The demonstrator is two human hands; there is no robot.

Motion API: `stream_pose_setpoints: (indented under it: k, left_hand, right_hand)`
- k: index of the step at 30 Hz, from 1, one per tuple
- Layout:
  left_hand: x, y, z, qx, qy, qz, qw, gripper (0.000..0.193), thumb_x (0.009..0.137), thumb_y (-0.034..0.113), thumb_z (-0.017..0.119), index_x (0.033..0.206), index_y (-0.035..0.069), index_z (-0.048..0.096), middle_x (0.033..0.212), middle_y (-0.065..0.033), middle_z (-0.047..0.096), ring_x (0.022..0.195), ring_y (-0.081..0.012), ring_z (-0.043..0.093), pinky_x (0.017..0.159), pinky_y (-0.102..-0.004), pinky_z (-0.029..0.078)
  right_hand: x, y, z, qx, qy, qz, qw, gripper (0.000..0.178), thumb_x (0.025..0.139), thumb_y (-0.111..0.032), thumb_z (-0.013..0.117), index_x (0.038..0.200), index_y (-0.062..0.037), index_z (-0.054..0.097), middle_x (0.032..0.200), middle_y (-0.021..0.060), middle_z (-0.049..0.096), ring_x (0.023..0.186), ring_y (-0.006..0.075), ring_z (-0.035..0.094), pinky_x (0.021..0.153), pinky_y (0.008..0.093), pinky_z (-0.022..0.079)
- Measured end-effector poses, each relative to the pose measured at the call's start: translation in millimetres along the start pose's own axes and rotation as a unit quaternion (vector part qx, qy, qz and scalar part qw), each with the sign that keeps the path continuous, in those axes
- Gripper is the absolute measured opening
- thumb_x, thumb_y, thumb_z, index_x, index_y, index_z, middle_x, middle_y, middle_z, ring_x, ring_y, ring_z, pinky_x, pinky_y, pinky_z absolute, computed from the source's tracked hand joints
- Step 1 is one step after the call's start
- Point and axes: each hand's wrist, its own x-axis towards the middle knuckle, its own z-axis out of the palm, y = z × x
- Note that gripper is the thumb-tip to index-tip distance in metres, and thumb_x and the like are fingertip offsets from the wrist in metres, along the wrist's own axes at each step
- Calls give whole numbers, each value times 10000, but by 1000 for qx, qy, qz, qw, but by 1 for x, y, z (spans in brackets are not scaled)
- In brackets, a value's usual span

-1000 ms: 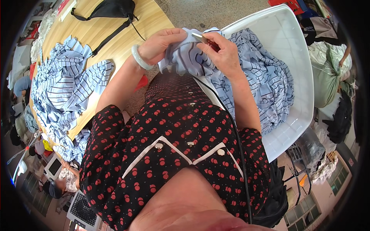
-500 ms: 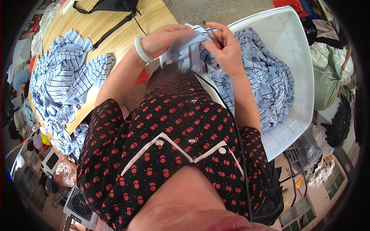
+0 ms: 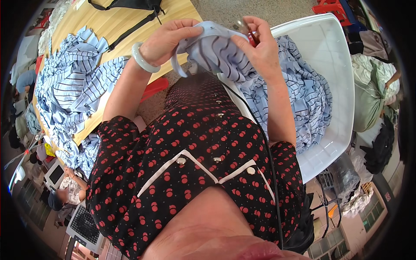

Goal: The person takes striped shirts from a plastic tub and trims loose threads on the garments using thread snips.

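Observation:
A light blue garment (image 3: 219, 54) with dark stripes is stretched between my two hands, its plain band along the top. My left hand (image 3: 164, 41) pinches one end of that band between thumb and fingers; a narrow strip dangles beside it. With the thumb and fingers of my right hand (image 3: 263, 54) I grip the other end. Tucked in the same hand is a small pair of thread snips (image 3: 252, 40), red with a metal tip, mostly hidden by my fingers. Below, the cloth hangs down to the near rim of a white tub (image 3: 331, 134).
More striped garments (image 3: 303, 95) fill the tub on my right. A wooden table (image 3: 180, 13) at the left carries another striped heap (image 3: 73, 86) and a black strapped bag (image 3: 130, 4). A red stool (image 3: 154, 89) stands beneath its edge. Another person (image 3: 71, 190) sits at far left.
The bunched garment has been spread out, so its top band now shows between my hands. My left hand has moved left, away from the right one.

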Motion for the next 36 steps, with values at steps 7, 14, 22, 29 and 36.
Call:
stream_pose_setpoints:
  k: [7, 14, 22, 29, 36]
  left_hand:
    - [7, -13, 2, -70, 7, -30, 997, 125, 834, 116, 472, 874, 17, 538, 777, 12, 559, 677, -36, 526, 629, -153, 416]
    - [10, -15, 7, -101, 8, -31, 994, 128, 834, 116, 464, 882, 17, 529, 781, 4, 557, 672, -46, 527, 620, -160, 420]
    - [16, -24, 6, -144, -11, -47, 988, 163, 834, 129, 443, 921, 13, 517, 852, -23, 555, 758, -77, 529, 695, -199, 422]
    - [17, -26, 5, -156, 23, -68, 985, 188, 817, 134, 471, 938, -1, 522, 859, -31, 556, 765, -93, 533, 703, -216, 428]
    - [16, -19, 6, -119, -35, -76, 989, 176, 804, 136, 510, 922, 11, 545, 794, 6, 551, 695, -48, 505, 629, -180, 411]
  right_hand:
    - [-14, -11, 8, -66, -70, -77, 992, 345, 741, -248, 606, 987, -52, 465, 834, 97, 543, 689, 183, 559, 622, 251, 449]
    - [-11, -4, 10, -8, -53, -66, 996, 276, 714, -197, 633, 909, -41, 515, 758, 59, 552, 614, 136, 525, 571, 232, 430]
    - [-10, 1, 13, 5, -37, -86, 996, 252, 700, -181, 646, 877, -41, 535, 699, 43, 554, 555, 119, 497, 530, 219, 413]
    - [-9, 12, 16, 16, 3, -75, 997, 243, 693, -167, 658, 871, -43, 548, 685, 32, 553, 552, 93, 484, 527, 213, 414]
    - [-10, 11, 15, 116, -71, 5, 991, 463, 684, -118, 664, 1086, -55, 442, 776, 20, 550, 628, 64, 469, 582, 201, 407]
